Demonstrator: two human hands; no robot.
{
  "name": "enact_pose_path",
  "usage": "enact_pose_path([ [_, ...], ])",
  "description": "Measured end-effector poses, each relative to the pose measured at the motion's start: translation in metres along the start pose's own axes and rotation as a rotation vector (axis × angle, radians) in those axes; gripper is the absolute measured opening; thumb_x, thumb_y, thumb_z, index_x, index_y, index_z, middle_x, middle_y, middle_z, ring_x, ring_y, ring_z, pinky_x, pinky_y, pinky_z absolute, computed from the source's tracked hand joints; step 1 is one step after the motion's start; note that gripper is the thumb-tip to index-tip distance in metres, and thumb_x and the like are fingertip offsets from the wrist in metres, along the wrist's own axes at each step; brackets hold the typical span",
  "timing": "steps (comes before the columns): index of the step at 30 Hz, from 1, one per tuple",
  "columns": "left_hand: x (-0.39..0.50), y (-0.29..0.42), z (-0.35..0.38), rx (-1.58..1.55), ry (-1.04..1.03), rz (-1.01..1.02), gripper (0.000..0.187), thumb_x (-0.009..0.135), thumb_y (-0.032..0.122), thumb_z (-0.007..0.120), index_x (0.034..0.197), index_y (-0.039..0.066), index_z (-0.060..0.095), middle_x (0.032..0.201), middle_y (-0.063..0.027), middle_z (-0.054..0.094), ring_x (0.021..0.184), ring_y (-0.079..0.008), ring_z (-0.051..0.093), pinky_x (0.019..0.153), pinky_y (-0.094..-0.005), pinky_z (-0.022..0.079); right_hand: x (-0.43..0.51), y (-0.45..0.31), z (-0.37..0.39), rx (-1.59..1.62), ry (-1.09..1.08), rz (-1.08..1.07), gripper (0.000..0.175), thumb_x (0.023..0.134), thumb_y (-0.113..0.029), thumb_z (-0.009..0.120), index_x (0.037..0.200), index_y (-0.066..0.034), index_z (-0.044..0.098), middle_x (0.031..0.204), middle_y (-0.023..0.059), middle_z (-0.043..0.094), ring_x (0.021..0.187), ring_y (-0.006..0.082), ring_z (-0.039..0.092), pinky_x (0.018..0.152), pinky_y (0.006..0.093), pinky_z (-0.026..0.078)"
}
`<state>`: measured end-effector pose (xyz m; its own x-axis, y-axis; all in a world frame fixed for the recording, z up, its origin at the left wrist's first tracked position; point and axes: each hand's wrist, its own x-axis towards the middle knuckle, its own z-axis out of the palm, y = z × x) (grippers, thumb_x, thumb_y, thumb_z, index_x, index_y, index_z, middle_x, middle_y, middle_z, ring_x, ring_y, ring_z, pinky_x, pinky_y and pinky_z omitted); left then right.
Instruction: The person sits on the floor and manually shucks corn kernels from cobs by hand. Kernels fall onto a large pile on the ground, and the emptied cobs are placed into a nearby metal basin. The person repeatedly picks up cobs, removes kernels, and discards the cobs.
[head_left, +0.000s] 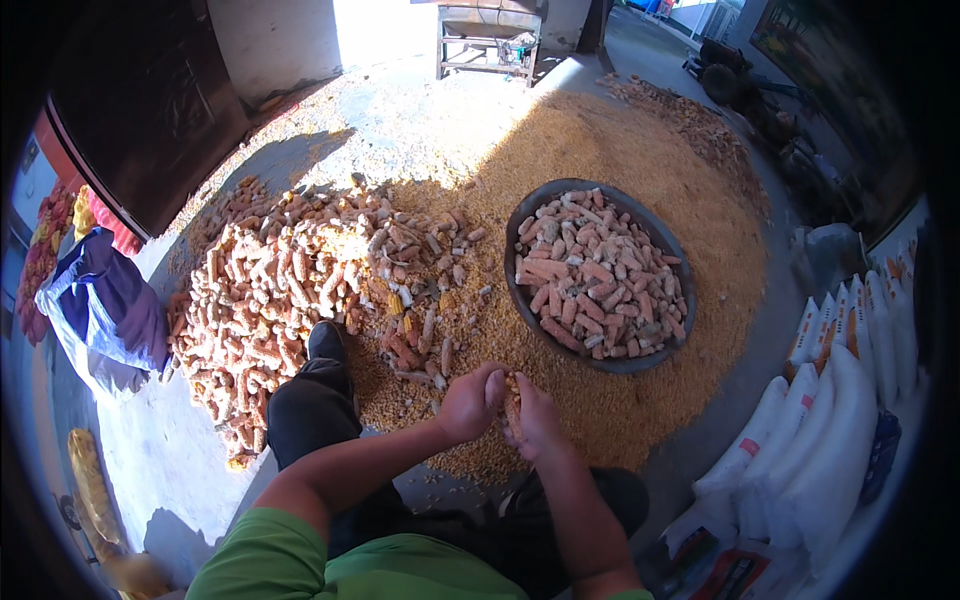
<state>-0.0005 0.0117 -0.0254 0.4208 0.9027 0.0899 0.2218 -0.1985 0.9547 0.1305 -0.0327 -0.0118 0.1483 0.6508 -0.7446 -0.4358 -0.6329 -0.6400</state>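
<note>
Between my hands is a corn cob with some yellow kernels still on it near its upper end. My right hand is closed round the cob from the right. My left hand presses against its upper left side, with the thumb up; whether its fingers grip the cob is hard to see. Loose corn kernels cover the floor below. Beyond my hands to the right stands a wide dark basin full of mostly bare cobs. A large heap of cobs lies to the left, some with kernels on.
My shoe rests at the heap's edge. White filled sacks line the right side. A blue and white bag stands at the left. A metal-framed machine is at the back, with a spread of kernels before it.
</note>
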Motion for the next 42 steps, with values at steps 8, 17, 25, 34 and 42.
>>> enact_pose_path([
  [8, 0.005, -0.021, 0.015, -0.188, -0.025, -0.413, 0.044, 0.104, 0.037, 0.031, 0.096, 0.002, 0.056, 0.067, -0.0082, 0.052, 0.061, -0.0192, 0.051, 0.061, -0.0366, 0.043, 0.002, 0.018, 0.024, -0.794, 0.364, -0.686, 0.042, 0.101, -0.039, 0.038, 0.098, -0.0013, 0.055, 0.086, 0.0203, 0.065, 0.082, 0.0421, 0.062, 0.070, 0.0514, 0.046],
  [17, -0.001, -0.005, 0.007, -0.008, 0.004, -0.058, 0.040, 0.102, 0.035, 0.036, 0.101, 0.000, 0.056, 0.071, -0.0172, 0.060, 0.063, -0.0288, 0.060, 0.061, -0.0394, 0.047, 0.015, 0.016, 0.009, -0.302, 0.195, -0.468, 0.041, 0.100, -0.036, 0.043, 0.106, 0.0011, 0.060, 0.092, 0.0095, 0.064, 0.081, 0.0198, 0.062, 0.069, 0.0367, 0.048],
  [25, -0.001, -0.008, 0.004, -0.554, -0.059, -0.462, 0.042, 0.104, 0.035, 0.033, 0.097, 0.001, 0.057, 0.070, -0.0073, 0.054, 0.065, -0.0159, 0.055, 0.061, -0.0351, 0.045, 0.011, 0.014, 0.013, -0.297, 0.121, -0.546, 0.043, 0.100, -0.041, 0.044, 0.098, -0.0009, 0.060, 0.083, 0.0081, 0.062, 0.074, 0.0193, 0.060, 0.066, 0.0356, 0.047],
  [34, 0.004, -0.019, 0.018, -0.075, 0.045, -0.130, 0.043, 0.104, 0.036, 0.033, 0.098, 0.000, 0.056, 0.075, -0.0118, 0.057, 0.067, -0.0253, 0.056, 0.065, -0.0412, 0.045, 0.020, 0.020, 0.015, -0.234, 0.225, -0.529, 0.040, 0.100, -0.039, 0.046, 0.091, -0.0024, 0.057, 0.076, 0.0045, 0.056, 0.071, 0.0147, 0.055, 0.065, 0.0329, 0.044],
  [42, 0.008, -0.016, 0.015, -0.556, 0.078, -0.306, 0.041, 0.103, 0.039, 0.036, 0.109, 0.005, 0.058, 0.072, -0.0007, 0.052, 0.058, -0.0100, 0.046, 0.052, -0.0261, 0.039, -0.003, 0.006, 0.010, -0.045, 0.010, -0.243, 0.039, 0.101, -0.039, 0.043, 0.106, -0.0039, 0.059, 0.084, 0.0014, 0.058, 0.073, 0.0099, 0.056, 0.065, 0.0278, 0.047],
])
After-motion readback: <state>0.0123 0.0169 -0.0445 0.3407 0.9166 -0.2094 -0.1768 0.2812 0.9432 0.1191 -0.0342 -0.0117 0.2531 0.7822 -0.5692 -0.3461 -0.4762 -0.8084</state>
